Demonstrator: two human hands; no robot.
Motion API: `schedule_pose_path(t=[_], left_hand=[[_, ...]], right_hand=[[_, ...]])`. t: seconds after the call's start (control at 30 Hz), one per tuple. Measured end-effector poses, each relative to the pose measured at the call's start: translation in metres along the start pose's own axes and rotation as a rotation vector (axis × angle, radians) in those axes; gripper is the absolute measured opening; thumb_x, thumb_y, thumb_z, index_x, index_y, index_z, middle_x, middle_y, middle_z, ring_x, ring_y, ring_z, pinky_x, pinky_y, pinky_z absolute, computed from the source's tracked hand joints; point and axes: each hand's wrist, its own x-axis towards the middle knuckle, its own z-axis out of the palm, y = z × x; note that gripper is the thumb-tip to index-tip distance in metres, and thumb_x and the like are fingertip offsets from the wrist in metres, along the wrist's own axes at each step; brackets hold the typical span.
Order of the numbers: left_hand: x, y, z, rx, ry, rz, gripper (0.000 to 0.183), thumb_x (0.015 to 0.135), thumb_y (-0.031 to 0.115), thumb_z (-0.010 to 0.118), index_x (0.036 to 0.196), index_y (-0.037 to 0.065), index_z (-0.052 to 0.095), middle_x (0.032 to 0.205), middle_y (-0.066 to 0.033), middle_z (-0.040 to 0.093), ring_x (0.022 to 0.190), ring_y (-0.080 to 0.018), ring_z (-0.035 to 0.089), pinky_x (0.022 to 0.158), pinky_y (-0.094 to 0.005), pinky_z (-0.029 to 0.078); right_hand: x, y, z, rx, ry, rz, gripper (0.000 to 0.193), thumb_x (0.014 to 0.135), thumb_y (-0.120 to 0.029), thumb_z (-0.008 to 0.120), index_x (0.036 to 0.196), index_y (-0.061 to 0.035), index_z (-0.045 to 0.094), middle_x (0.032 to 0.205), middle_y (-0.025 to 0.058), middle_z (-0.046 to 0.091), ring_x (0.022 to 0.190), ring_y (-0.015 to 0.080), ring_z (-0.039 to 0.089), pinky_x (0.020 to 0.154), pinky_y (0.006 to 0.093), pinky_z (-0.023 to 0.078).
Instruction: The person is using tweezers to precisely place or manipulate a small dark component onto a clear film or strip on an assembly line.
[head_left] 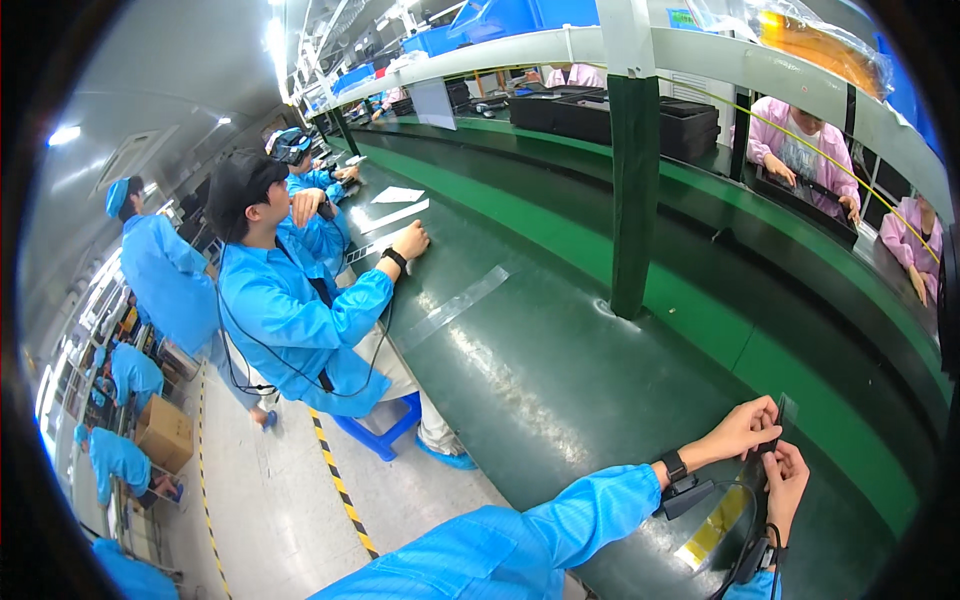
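Both my hands meet over the green tabletop [620,430] at the lower right. Between the fingertips is a small, narrow black piece [769,445], its kind too small to make out. My left hand [742,430] pinches it from the left, thumb and fingers together. From below, my right hand [787,482] grips the same piece with bent fingers. A yellowish tape strip [718,526] lies on the table just left of my right wrist. Each wrist carries a dark band with a small box and cable.
A green post [632,200] rises from the table ahead, beside a sunken conveyor lane [720,330]. To my left, a person in a blue coat [300,300] sits at the same table. Clear tape [460,303] and white sheets [398,195] lie there. People in pink work across the lane.
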Motion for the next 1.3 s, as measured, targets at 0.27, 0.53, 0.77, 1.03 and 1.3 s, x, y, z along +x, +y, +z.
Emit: schedule_pose_path(t=[0.27,0.53,0.77,1.03,1.3], left_hand=[[0.001,0.008,-0.003,-0.059,0.008,-0.048,0.018,0.093,0.019,0.061,0.102,0.003,0.06,0.075,0.0013,0.055,0.057,-0.0037,0.05,0.039,-0.018,0.04],[-0.006,0.014,0.008,0.258,0.005,0.031,0.038,0.096,0.013,0.055,0.133,0.011,0.055,0.087,-0.002,0.047,0.06,-0.0077,0.046,0.046,-0.0226,0.041],[-0.013,0.02,0.007,0.498,0.035,0.116,0.048,0.093,0.008,0.054,0.141,0.014,0.047,0.085,-0.0053,0.048,0.069,-0.0142,0.047,0.062,-0.0278,0.041],[-0.007,-0.004,-0.002,0.478,0.082,0.186,0.065,0.089,0.018,0.064,0.147,0.011,0.036,0.078,-0.0045,0.06,0.069,-0.0117,0.055,0.065,-0.0283,0.048],[-0.003,0.007,-0.005,0.282,-0.031,-0.183,0.037,0.094,0.014,0.059,0.131,0.01,0.057,0.09,0.0012,0.058,0.065,-0.004,0.052,0.049,-0.0182,0.044]], right_hand=[[0.004,0.012,-0.005,0.115,0.118,0.031,0.018,0.094,-0.009,0.058,0.108,0.0003,0.061,0.075,-0.0007,0.056,0.054,0.0022,0.044,0.045,0.0173,0.032],[0.003,0.0,-0.007,0.172,0.146,0.059,0.022,0.097,-0.016,0.053,0.111,-0.0005,0.061,0.069,-0.0052,0.047,0.051,0.0001,0.036,0.043,0.0172,0.026],[0.002,0.001,0.0,0.225,0.164,0.058,0.024,0.097,-0.014,0.052,0.113,0.0016,0.061,0.068,-0.0061,0.046,0.05,0.0,0.036,0.042,0.0174,0.026],[0.001,-0.018,0.009,0.241,0.189,0.125,0.02,0.096,-0.015,0.056,0.108,-0.0017,0.066,0.072,-0.0054,0.054,0.058,0.0025,0.044,0.048,0.0196,0.033],[0.01,0.006,0.005,0.208,0.428,-0.034,0.019,0.097,-0.016,0.056,0.091,-0.0017,0.067,0.071,-0.0069,0.056,0.059,0.0002,0.04,0.05,0.0198,0.032]])
